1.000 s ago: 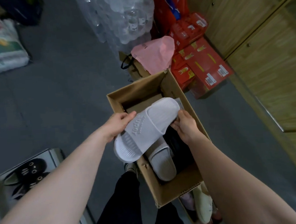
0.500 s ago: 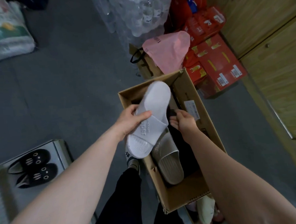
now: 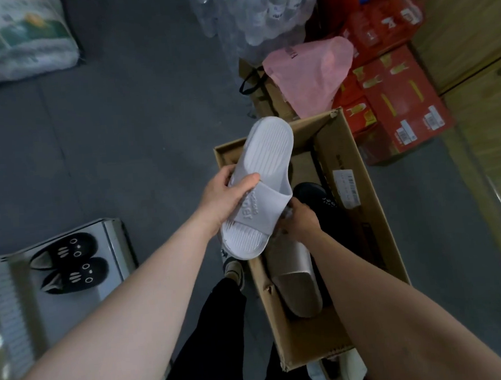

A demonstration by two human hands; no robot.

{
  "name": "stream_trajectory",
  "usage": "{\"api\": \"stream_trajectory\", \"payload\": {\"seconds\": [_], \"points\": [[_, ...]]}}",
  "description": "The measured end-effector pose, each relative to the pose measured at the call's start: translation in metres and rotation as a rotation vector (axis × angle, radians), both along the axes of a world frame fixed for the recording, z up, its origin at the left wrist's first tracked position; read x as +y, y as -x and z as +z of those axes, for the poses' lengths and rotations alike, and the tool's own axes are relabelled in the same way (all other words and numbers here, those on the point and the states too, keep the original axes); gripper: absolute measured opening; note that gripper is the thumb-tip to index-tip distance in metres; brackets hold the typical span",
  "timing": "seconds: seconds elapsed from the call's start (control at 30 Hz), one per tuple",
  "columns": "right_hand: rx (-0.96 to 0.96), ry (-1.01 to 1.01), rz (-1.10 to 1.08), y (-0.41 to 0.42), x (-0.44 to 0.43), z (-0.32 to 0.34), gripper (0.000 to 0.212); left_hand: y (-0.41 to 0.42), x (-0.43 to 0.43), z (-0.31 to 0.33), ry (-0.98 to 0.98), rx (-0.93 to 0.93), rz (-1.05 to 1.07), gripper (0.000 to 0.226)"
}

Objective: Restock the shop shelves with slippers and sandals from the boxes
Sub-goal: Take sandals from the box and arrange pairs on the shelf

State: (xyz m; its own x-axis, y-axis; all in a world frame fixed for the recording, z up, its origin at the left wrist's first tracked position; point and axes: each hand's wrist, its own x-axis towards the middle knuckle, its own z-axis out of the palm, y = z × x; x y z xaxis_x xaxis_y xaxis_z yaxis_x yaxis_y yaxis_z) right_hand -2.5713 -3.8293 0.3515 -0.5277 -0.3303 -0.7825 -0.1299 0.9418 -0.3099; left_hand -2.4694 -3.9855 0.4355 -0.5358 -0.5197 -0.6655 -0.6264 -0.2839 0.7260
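Observation:
My left hand (image 3: 227, 193) grips a white slide slipper (image 3: 261, 174) by its strap, holding it lengthwise over the left rim of an open cardboard box (image 3: 376, 231). My right hand (image 3: 303, 220) reaches into the box with fingers curled, at the near side of the white slipper's strap; what it holds is hidden. A beige slide slipper (image 3: 297, 278) lies in the box beneath. A black slipper (image 3: 318, 197) lies beside it, deeper in the box. A pair of black slippers (image 3: 70, 266) sits on a metal shelf (image 3: 113, 273) at the lower left.
Red cartons (image 3: 398, 111) stack against a wooden wall at the right. A pink bag (image 3: 309, 76) sits in a brown paper bag behind the box. Packs of clear bottles (image 3: 260, 11) stand at the top. A white sack (image 3: 16, 40) lies at the top left on grey floor.
The white slipper has turned from crosswise to lengthwise and lifted toward the box's left rim. My right hand dropped from the slipper's edge into the box.

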Motion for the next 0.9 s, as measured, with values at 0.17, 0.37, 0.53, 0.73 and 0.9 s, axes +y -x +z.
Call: {"api": "stream_trajectory", "payload": {"seconds": [0.17, 0.37, 0.53, 0.73, 0.9], "points": [[0.024, 0.038, 0.117, 0.017, 0.013, 0.049, 0.05, -0.016, 0.013, 0.012, 0.0, 0.031, 0.155, 0.051], [0.087, -0.029, 0.189, 0.031, 0.04, 0.116, 0.053, -0.055, 0.044, 0.041, -0.081, 0.065, 0.385, 0.049], [0.08, 0.025, -0.181, 0.021, 0.059, 0.166, 0.038, -0.101, 0.086, 0.061, -0.168, 0.173, 0.599, 0.051], [-0.175, 0.348, -0.658, -0.014, 0.074, 0.208, 0.02, -0.162, 0.136, 0.077, -0.235, 0.31, 0.81, 0.046], [-0.17, 0.486, -0.68, -0.068, 0.077, 0.204, 0.033, -0.218, 0.164, 0.082, -0.243, 0.4, 0.938, 0.048]]}}
